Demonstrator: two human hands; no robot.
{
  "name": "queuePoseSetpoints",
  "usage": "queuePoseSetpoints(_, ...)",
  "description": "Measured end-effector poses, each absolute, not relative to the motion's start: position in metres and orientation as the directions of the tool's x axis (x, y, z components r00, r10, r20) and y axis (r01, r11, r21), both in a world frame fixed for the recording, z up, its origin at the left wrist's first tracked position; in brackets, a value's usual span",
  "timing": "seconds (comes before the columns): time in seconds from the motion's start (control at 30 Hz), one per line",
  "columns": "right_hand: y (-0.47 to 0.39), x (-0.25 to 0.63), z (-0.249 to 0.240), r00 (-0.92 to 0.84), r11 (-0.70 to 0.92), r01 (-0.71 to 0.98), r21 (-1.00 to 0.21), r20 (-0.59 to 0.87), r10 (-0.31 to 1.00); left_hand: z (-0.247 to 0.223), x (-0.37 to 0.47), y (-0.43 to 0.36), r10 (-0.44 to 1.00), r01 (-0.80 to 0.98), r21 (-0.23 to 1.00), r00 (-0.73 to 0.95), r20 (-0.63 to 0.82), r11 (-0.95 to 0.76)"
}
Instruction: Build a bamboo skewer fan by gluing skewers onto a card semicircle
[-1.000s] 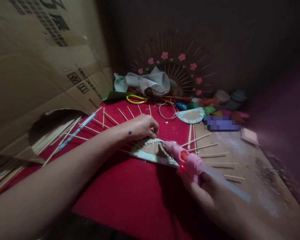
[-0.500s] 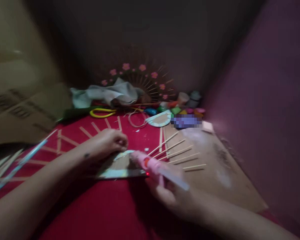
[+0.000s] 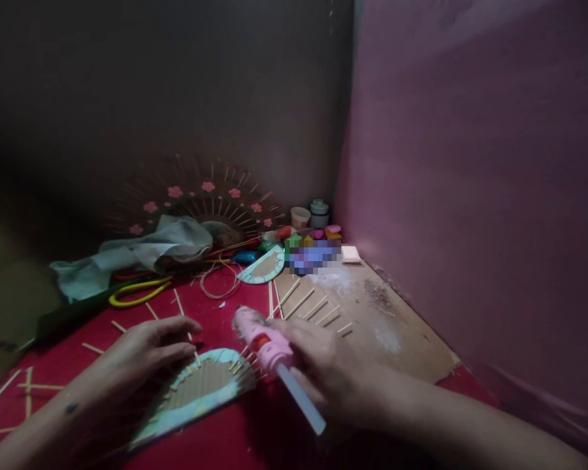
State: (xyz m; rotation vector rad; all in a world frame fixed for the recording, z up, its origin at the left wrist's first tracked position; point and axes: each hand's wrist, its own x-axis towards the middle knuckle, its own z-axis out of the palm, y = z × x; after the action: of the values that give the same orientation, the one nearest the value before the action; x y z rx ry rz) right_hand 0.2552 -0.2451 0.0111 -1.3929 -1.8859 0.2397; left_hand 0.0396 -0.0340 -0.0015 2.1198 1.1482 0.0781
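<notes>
My right hand (image 3: pixel 318 356) is wrapped round a pink hot glue gun (image 3: pixel 269 346), a clear glue stick (image 3: pixel 301 399) jutting from its back end. The gun's nozzle points up and left, above a half-round cardboard piece (image 3: pixel 210 385) with a pale blue rim. Thin wooden sticks (image 3: pixel 296 303) fan out from that piece over its curved edge. My left hand (image 3: pixel 169 339) hovers at the curved edge, thumb and forefinger apart, beside one upright stick (image 3: pixel 178 303); whether they touch it I cannot tell.
Behind lie a second half-round piece (image 3: pixel 264 266), a loop of string (image 3: pixel 219 279), yellow-handled scissors (image 3: pixel 140 292) and crumpled pale cloth (image 3: pixel 161 245). A flowered stick fan (image 3: pixel 208 187) leans on the back wall. At right are a brown board (image 3: pixel 396 333) and a purple wall (image 3: pixel 480 196).
My view has swung to the right. The left hand's curled fingers have spread apart. The glue gun's nozzle has come off the cardboard piece and now points further upward.
</notes>
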Motion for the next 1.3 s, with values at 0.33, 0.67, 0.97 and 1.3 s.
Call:
queuePoseSetpoints(0.33,-0.289,0.364,-0.009,0.379,-0.307,0.921,-0.238,0.376,0.846,0.004,0.030,-0.026,0.760,0.645,0.628,0.637,-0.127,-0.435)
queuePoseSetpoints(0.67,-0.296,0.387,-0.008,0.371,-0.343,0.926,-0.156,0.224,0.901,0.018,0.025,-0.027,0.781,0.643,0.561,0.624,0.011,-0.521)
queuePoseSetpoints(0.97,-0.270,0.335,0.020,-0.048,0.088,0.995,-0.046,0.550,0.834,0.030,0.008,-0.055,0.777,0.605,0.599,0.628,0.047,-0.525)
queuePoseSetpoints(1.3,-0.190,0.211,0.010,-0.405,0.425,0.902,-0.074,0.199,0.893,0.000,0.012,-0.071,0.747,0.488,0.676,0.650,0.141,-0.552)
